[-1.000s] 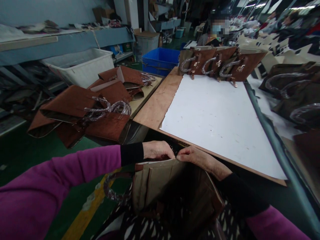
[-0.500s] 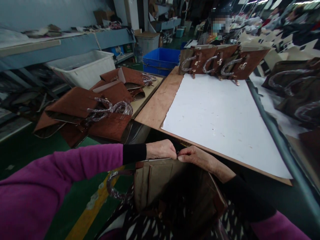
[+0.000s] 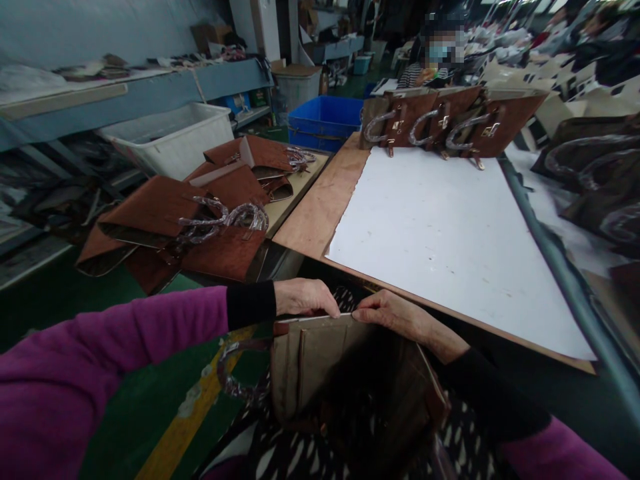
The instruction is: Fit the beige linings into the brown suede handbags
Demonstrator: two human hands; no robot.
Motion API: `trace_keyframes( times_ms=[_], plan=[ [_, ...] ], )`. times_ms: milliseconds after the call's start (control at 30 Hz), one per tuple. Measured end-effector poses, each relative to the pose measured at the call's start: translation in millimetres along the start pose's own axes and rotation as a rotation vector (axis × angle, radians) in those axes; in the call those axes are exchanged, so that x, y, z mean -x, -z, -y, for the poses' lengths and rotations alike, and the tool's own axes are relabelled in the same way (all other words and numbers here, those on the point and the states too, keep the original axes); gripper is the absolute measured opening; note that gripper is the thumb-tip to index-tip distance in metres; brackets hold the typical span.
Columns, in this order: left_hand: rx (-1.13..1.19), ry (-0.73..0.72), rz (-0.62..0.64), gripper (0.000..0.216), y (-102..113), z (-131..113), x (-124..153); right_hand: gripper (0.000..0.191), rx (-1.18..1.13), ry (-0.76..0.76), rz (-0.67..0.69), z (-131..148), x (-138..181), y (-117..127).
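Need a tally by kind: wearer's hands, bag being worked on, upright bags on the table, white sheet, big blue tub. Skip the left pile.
Left hand and right hand: 2
Held bag: 1
Upright brown bags: 3
White sheet: 1
Big blue tub: 1
Total: 8

one camera, worn on the head, looks forward and down between the person's own purple sleeves (image 3: pixel 165 327), which enter from the lower left and lower right; the left hand (image 3: pixel 306 297) and right hand (image 3: pixel 407 321) are close to it, just below mid-view. beyond them it takes in the worktable (image 3: pixel 317 217) at middle range and, far off, an aisle (image 3: pixel 356 85) perhaps too dim to read well
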State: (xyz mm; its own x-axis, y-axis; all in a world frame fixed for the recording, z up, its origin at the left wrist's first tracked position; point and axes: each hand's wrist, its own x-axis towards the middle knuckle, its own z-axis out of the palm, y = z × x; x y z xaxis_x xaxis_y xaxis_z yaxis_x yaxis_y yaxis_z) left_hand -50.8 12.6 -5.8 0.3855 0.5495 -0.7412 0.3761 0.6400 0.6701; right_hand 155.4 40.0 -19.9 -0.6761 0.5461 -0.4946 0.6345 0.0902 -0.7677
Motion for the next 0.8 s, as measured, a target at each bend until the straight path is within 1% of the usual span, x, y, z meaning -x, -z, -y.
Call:
trace_keyframes(
  times_ms=[100,233,300,400,467,700,767,800],
  plan=[
    [-0.055,-0.006,-0.045,0.009,-5,-1,0,0.033,0.077,-0.010,-0.013,-2,1,0],
    [-0.207,-0.184,-0.018,0.014,-10,-1,2,0.035,0.175,0.021,-0.039,8,4,-3],
    [-0.243,-0.252,0.004,0.017,-10,1,2,0.030,0.188,0.069,-0.011,17,4,-5],
    [-0.232,-0.289,-0.004,0.020,-8,5,1,0.021,0.172,0.100,0.032,27,2,-7],
    [-0.212,-0.267,-0.017,0.020,-5,7,2,0.020,0.173,0.071,0.027,30,0,-8],
    [-0.179,-0.081,-0.035,0.016,8,9,10,0.020,0.231,0.022,-0.007,36,-4,-11],
    [-0.188,-0.080,-0.041,0.017,9,11,10,0.020,0.247,0.021,-0.016,38,-4,-12],
    [-0.211,-0.106,-0.040,0.018,9,12,10,0.020,0.255,0.024,-0.020,38,-3,-12]
  ],
)
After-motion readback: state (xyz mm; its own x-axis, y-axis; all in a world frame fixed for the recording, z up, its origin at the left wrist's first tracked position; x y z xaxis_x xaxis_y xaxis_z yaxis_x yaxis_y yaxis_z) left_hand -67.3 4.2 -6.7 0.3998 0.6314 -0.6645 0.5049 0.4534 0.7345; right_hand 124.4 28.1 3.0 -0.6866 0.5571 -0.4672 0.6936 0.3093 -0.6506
